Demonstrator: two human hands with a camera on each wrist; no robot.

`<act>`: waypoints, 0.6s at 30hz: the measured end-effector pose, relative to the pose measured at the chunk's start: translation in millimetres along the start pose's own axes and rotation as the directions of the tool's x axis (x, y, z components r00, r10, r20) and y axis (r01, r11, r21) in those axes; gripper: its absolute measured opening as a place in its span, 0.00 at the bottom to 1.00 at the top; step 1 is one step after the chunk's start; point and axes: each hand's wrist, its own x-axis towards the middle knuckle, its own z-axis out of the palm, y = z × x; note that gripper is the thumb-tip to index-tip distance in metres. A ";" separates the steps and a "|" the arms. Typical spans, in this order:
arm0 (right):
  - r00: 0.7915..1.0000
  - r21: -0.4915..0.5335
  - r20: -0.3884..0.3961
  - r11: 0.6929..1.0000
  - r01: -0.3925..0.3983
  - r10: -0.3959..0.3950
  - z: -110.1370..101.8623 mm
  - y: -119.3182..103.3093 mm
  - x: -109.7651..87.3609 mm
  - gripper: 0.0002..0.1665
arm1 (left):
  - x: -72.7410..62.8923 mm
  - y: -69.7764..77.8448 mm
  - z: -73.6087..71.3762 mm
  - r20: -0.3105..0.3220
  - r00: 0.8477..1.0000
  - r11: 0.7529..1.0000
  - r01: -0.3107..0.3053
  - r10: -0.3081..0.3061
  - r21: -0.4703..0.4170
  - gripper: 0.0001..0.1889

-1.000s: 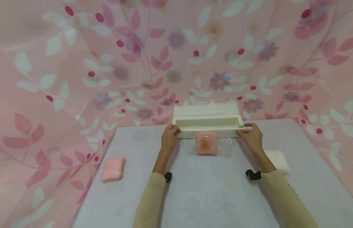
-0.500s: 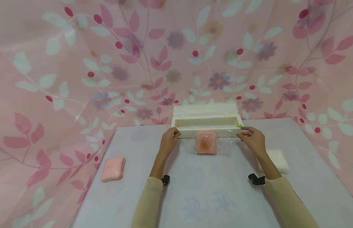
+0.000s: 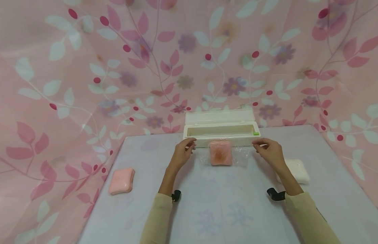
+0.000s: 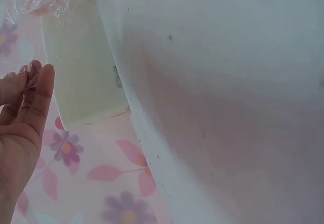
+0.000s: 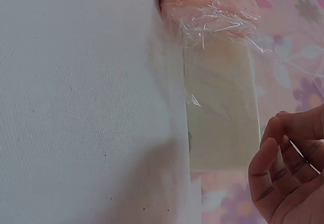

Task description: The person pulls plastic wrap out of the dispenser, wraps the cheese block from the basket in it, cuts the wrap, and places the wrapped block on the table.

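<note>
A long white cling film box (image 3: 222, 140) stands at the table's back with its lid raised. In front of it sits a square pink item (image 3: 221, 153) with rounded corners and a brownish-orange middle. Clear cling film (image 3: 241, 156) covers this item and spreads crinkled past both sides. My left hand (image 3: 181, 153) is at the box's left end, thumb and fingertips pinching the film's edge. At the right end, my right hand (image 3: 270, 152) has thumb and forefinger together on the other side of the film. The thin film is hard to make out between the fingertips.
Another square pink item (image 3: 121, 181) lies on the left of the white-covered table (image 3: 207, 203). A white square item (image 3: 297, 171) lies on the right, partly behind my right forearm. A small green piece (image 3: 256, 133) sits at the box's right end. Floral cloth (image 3: 164, 67) hangs behind.
Both hands have drawn slightly back from the box's front edge, toward me. The right hand has also shifted a little outward. Box and pink item stay in place.
</note>
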 end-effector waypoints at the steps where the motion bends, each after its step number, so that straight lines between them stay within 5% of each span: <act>1: 1.000 0.014 0.008 1.000 -0.004 0.004 -0.1 -1.0 -0.4 0.08 | -0.6 -0.5 0.2 -0.002 1.000 1.000 -0.013 0.013 0.010 0.13; 10: 0.981 0.185 0.176 0.976 -0.115 0.083 2.3 1.0 -3.0 0.11 | -8.5 3.7 4.4 0.018 0.998 0.998 -0.064 0.064 0.026 0.12; 14: 0.982 0.244 0.185 0.966 -0.085 0.039 4.9 4.8 -6.6 0.11 | -11.1 8.4 7.5 0.046 0.997 0.997 -0.063 0.061 0.040 0.10; 18: 0.983 0.201 0.183 0.979 -0.039 0.002 5.6 6.8 -10.4 0.12 | -13.1 11.4 11.5 0.088 0.995 0.998 -0.058 0.055 0.028 0.11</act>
